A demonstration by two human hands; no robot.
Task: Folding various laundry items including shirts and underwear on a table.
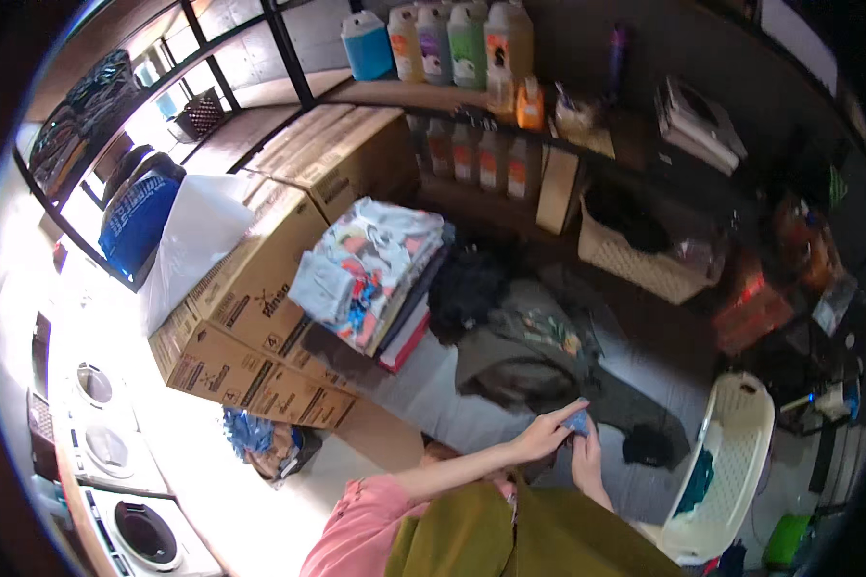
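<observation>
My left hand (545, 434) and my right hand (587, 456) meet in front of my chest, both gripping a small folded blue-grey cloth (577, 423). Just beyond them a dark hooded garment (523, 353) with a printed design lies spread on the grey table surface (433, 411). One of its sleeves (639, 404) reaches towards the right. A bunched black cloth (469, 292) sits at its far end. To the left of that rises a stack of folded clothes (382, 252), with patterned light fabric on top.
Cardboard cartons (252, 317) stand along the left. A cream laundry basket (729, 461) holding teal cloth is at the right. Behind the table are a beige basket (635, 267) and a shelf with jugs of coloured liquid (469, 54). Front-loading machines (144, 534) line the lower left.
</observation>
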